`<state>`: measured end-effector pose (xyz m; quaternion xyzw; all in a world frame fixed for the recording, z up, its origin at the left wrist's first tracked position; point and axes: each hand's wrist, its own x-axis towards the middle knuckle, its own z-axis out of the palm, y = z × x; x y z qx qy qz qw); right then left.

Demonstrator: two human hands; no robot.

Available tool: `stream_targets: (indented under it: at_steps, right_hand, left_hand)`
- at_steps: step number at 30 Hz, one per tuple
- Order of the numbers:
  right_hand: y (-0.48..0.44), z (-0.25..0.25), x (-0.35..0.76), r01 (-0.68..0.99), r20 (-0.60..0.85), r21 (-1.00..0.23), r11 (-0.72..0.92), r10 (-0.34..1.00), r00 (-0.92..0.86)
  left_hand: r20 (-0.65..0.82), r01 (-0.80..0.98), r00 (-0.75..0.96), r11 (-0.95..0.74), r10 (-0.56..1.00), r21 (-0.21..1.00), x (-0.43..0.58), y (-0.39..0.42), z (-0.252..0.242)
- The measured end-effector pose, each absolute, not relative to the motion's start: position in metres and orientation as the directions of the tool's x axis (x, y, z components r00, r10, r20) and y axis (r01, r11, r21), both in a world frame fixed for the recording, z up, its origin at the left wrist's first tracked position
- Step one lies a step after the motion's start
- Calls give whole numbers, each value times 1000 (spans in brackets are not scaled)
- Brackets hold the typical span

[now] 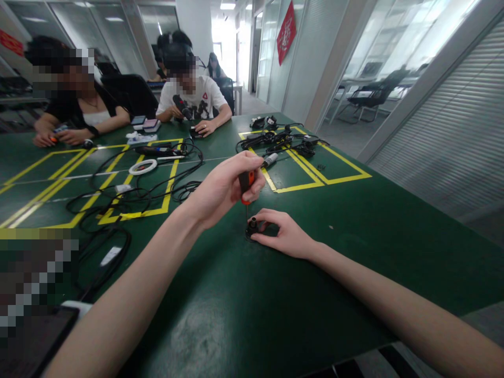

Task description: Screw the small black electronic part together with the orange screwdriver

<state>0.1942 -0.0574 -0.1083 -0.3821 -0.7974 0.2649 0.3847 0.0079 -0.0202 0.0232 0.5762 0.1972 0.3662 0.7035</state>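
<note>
My left hand point(232, 184) is wrapped round the black and orange handle of a screwdriver point(246, 184), held upright with its thin shaft pointing down. Below it, a small round black part point(252, 231) with a short raised post rests on the green table. The shaft reaches down to this part; whether the tip sits in a screw, I cannot tell. My right hand point(281, 231) grips the round black part from the right, thumb in front and fingers behind.
Yellow tape rectangles mark the green table point(354, 252). Tangled black cables point(149, 189) and a white ring point(143, 167) lie to the left. More black cables and adapters point(283, 139) are at the back. Two people point(192, 94) work across the table. A dark-screened device point(47, 336) sits front left.
</note>
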Motion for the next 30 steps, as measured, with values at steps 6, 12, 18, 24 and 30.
stream_targets:
  at_steps: [6,12,18,24,30]
  right_hand:
    - [-58,-108,194,417,396,-721,554,823,-407]
    - [-57,-109,194,417,395,-720,555,822,-411]
    - [-58,-108,194,417,391,-721,554,822,-414]
    - [-57,-109,195,420,393,-717,557,820,-416]
    - [-57,-109,195,409,395,-725,555,821,-413]
  left_hand:
    - [121,-296,646,101,754,950,8,-17,24]
    - [108,-292,629,105,770,951,8,-18,22]
    - [143,-283,622,50,770,958,8,-19,21]
    - [157,-295,636,50,756,954,9,-20,23]
    - [114,-297,624,100,773,950,10,-19,25]
